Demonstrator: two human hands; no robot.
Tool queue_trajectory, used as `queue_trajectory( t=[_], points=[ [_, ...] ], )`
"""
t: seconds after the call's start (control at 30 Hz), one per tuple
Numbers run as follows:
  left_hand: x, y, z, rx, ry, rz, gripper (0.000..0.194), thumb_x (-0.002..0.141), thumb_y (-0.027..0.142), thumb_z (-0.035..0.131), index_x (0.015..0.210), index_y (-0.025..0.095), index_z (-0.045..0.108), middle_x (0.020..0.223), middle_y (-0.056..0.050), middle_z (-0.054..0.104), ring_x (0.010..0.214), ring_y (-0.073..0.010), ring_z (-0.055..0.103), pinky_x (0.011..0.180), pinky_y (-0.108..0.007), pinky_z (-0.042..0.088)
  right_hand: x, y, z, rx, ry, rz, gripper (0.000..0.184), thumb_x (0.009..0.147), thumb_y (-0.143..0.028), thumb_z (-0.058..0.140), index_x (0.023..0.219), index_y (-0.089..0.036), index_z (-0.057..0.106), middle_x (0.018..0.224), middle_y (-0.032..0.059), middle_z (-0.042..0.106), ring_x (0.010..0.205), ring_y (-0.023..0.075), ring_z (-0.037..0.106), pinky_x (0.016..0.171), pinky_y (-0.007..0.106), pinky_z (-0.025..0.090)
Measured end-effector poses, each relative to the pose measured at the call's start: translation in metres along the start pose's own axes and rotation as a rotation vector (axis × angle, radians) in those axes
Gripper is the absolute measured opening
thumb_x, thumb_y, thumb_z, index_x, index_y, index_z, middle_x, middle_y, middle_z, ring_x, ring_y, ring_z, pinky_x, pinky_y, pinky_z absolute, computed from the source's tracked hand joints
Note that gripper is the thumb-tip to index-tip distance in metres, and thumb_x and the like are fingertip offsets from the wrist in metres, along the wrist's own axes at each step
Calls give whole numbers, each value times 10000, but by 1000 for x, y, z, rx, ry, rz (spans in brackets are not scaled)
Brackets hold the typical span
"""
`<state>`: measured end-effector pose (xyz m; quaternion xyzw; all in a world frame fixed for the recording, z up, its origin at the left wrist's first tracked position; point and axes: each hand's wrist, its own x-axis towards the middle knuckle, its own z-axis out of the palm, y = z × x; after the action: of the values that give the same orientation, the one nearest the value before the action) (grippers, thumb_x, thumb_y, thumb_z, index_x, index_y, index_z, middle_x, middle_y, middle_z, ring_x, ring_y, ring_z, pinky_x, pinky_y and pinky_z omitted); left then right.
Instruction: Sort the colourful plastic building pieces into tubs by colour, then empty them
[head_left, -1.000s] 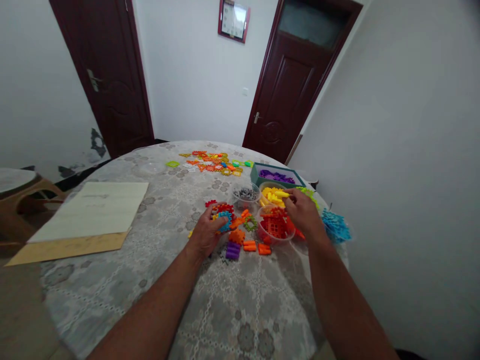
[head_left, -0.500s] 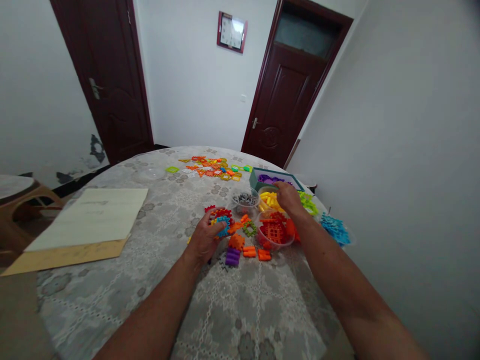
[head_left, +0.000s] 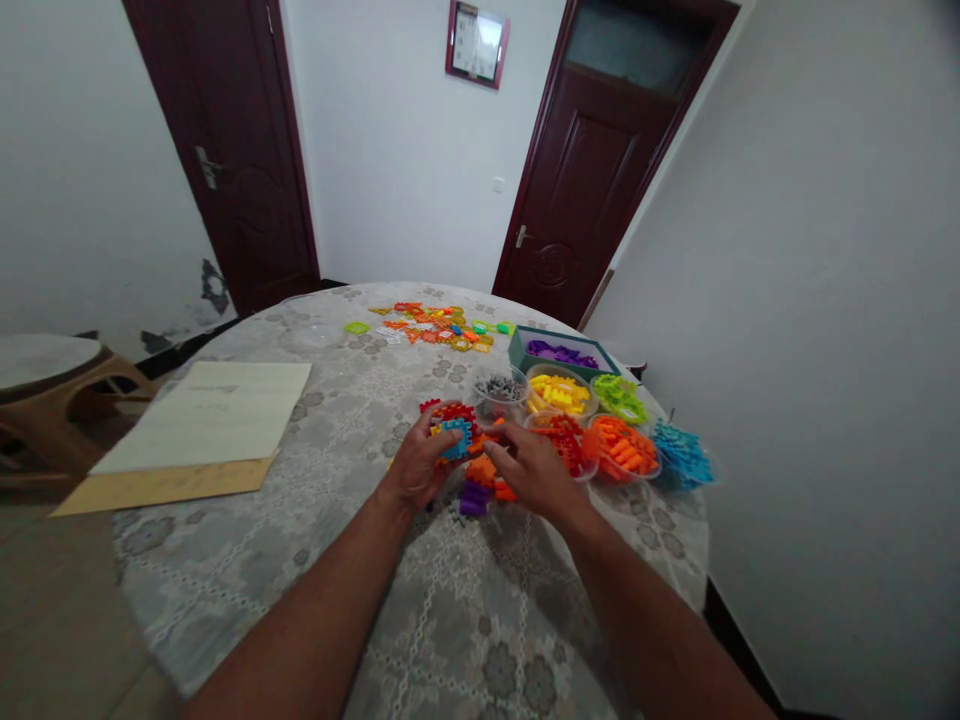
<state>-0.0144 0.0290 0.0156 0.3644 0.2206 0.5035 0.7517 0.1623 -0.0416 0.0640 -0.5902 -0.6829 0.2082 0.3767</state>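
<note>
My left hand [head_left: 420,460] is closed round a small assembly of toothed plastic building blocks [head_left: 454,438], blue in front with red and yellow behind. Close to its right side is my right hand [head_left: 529,468], thumb and forefinger drawn together by an orange part. Whatever those fingertips pinch is too small or hidden to make out. Below the hands lie an orange block [head_left: 481,471] and a purple block [head_left: 473,499], partly covered by my right hand.
Tubs hold grey pieces [head_left: 501,387], yellow pieces [head_left: 559,394], red pieces [head_left: 562,440], orange pieces [head_left: 624,446], green pieces [head_left: 619,398] and blue pieces [head_left: 682,455]. A green box [head_left: 519,350] contains purple pieces. Mixed blocks [head_left: 435,328] lie farther back; paper sheets [head_left: 217,415] lie left.
My right hand has come back from over the yellow tub and the green box to the block assembly. My left hand still holds the assembly. The view has shifted slightly.
</note>
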Motion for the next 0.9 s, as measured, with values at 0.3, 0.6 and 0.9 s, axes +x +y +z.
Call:
queue_trajectory(
  t=[0.3, 0.6, 0.9],
  points=[
    [-1, 7, 3, 3, 49, -41, 589, 737, 212, 856, 1271, 216, 608, 1101, -106, 755, 1001, -296, 766, 750, -410, 673, -13, 10, 3, 161, 103, 140, 179, 909, -301, 595, 1014, -213, 710, 776, -9, 701, 692, 168, 659, 639, 268, 502],
    [1, 7, 1, -7, 82, -56, 593, 707, 200, 869, 1248, 230, 628, 1172, -103, 733, 1095, -323, 750, 742, -427, 691, -23, 24, -24, 366, 220, 375, 318, 920, -542, 593, 862, -230, 608, 687, -20, 675, 490, 144, 559, 442, 243, 385],
    [3, 6, 3, 19, 117, -109, 572, 689, 220, 912, 1195, 237, 648, 1104, -92, 748, 1038, -307, 754, 710, -414, 689, -51, 52, -89, 6, 522, 370, 437, 931, -613, 598, 868, -206, 743, 611, -12, 627, 561, 181, 544, 544, 292, 410]
  ],
)
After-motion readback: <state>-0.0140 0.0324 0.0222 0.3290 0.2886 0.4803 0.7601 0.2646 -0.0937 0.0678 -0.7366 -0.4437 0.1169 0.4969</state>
